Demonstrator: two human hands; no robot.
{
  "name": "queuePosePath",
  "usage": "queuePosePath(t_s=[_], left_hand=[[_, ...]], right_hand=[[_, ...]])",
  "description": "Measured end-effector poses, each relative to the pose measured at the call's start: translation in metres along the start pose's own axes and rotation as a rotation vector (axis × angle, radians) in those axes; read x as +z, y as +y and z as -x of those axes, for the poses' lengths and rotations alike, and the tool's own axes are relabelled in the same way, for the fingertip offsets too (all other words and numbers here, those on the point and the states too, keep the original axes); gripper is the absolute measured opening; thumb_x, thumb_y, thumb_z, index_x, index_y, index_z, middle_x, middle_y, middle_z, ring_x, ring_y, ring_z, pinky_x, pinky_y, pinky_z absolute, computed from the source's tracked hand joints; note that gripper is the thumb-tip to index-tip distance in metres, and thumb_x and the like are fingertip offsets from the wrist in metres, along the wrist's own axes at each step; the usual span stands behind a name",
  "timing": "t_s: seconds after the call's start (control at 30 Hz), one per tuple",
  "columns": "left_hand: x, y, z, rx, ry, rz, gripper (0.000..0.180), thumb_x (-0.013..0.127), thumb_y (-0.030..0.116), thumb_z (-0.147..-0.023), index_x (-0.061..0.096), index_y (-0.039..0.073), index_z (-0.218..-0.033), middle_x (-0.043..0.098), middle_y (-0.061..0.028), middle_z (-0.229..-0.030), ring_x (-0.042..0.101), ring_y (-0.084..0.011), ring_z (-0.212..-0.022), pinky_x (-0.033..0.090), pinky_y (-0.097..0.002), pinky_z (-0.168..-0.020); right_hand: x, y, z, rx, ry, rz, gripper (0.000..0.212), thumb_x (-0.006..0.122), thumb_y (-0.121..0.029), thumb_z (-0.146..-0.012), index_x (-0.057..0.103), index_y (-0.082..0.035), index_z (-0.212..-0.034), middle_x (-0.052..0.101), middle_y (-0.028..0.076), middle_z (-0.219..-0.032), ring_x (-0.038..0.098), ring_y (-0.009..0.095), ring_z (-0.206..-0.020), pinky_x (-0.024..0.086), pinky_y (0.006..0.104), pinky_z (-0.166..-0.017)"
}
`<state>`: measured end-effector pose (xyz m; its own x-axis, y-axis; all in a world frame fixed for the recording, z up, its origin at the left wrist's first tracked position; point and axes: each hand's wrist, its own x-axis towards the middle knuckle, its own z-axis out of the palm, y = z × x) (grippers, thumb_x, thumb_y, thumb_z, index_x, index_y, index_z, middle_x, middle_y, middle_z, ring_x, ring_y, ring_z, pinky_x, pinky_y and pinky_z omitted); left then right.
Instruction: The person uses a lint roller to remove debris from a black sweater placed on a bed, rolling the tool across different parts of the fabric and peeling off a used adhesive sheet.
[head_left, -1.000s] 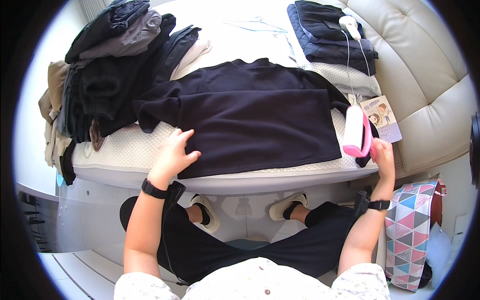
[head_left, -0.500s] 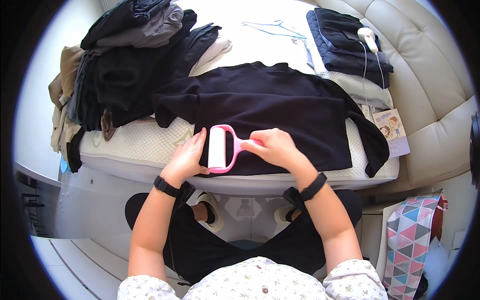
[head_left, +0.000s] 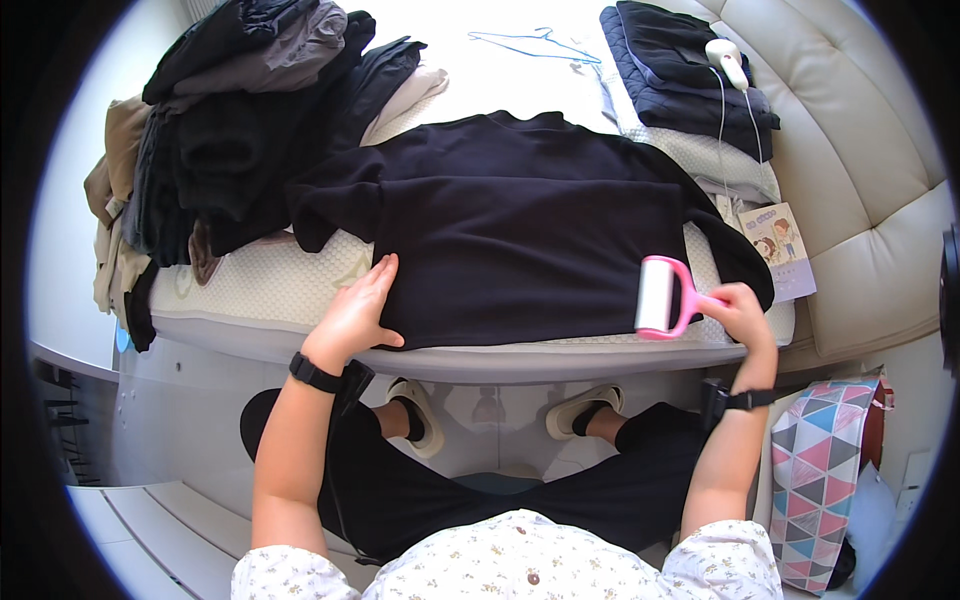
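A black long-sleeved top (head_left: 530, 240) lies spread on the pale quilted mattress (head_left: 250, 290). In my right hand (head_left: 742, 312) is the pink handle of a lint roller (head_left: 657, 295). Its white cylinder rests on or just over the top's lower right part, by the near hem. My left hand (head_left: 356, 312) lies with fingers stretched and thumb apart at the top's near left edge, touching the cloth and holding nothing.
A tall heap of dark and tan clothes (head_left: 230, 150) stands at the left. Folded dark clothes (head_left: 680, 90) lie at the back right under a white corded device (head_left: 727, 62). A booklet (head_left: 778, 250) and a blue hanger (head_left: 535, 45) are also there. A triangle-patterned bag (head_left: 815, 480) stands lower right.
My right hand has swept the lint roller rightward across the top, from beside my left hand to the garment's right side. The left hand stays at the left edge.
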<state>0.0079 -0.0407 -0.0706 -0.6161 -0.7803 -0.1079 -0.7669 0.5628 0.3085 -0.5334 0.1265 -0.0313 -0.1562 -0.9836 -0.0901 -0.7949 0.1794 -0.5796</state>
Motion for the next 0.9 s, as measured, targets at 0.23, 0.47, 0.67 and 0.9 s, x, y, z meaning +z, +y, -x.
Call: queuePosePath(t_s=[0.23, 0.47, 0.67, 0.9], left_hand=[[-0.030, 0.049, -0.001, -0.070, -0.047, -0.115, 0.120, 0.090, 0.011, -0.057, 0.023, 0.011, -0.156, 0.038, -0.0215, -0.153, 0.044, -0.0401, -0.135, 0.040, -0.0423, -0.110], [-0.022, 0.057, -0.012, 0.011, -0.064, -0.142, 0.110, 0.089, 0.006, -0.056, 0.034, 0.006, -0.151, 0.049, -0.0344, -0.138, 0.057, -0.0415, -0.120, 0.050, -0.0416, -0.100], [-0.021, 0.048, -0.014, -0.060, -0.086, -0.039, 0.114, 0.089, 0.004, -0.055, 0.032, 0.014, -0.153, 0.046, -0.0365, -0.140, 0.058, -0.0439, -0.120, 0.049, -0.0411, -0.101], [-0.022, 0.044, -0.011, 0.001, -0.059, -0.109, 0.114, 0.090, 0.006, -0.056, 0.031, 0.014, -0.154, 0.045, -0.0367, -0.140, 0.059, -0.0431, -0.119, 0.051, -0.0411, -0.099]], right_hand=[[-0.026, 0.029, 0.054, 0.130, 0.232, -0.319, 0.028, 0.070, -0.027, -0.087, 0.070, -0.002, -0.074, 0.052, -0.006, -0.058, 0.042, 0.002, -0.051, 0.029, 0.0222, -0.046], [-0.032, 0.027, 0.032, 0.101, 0.256, -0.199, 0.031, 0.071, -0.026, -0.085, 0.067, 0.000, -0.070, 0.050, -0.006, -0.057, 0.042, 0.003, -0.055, 0.032, 0.0249, -0.050], [-0.038, 0.046, 0.057, 0.205, 0.277, -0.181, 0.033, 0.074, -0.029, -0.081, 0.068, 0.001, -0.069, 0.050, -0.004, -0.056, 0.044, 0.005, -0.055, 0.034, 0.0266, -0.051], [-0.050, 0.075, 0.100, 0.303, 0.383, -0.107, 0.034, 0.071, -0.030, -0.081, 0.071, 0.003, -0.072, 0.055, 0.000, -0.055, 0.049, 0.007, -0.054, 0.038, 0.0266, -0.052]])
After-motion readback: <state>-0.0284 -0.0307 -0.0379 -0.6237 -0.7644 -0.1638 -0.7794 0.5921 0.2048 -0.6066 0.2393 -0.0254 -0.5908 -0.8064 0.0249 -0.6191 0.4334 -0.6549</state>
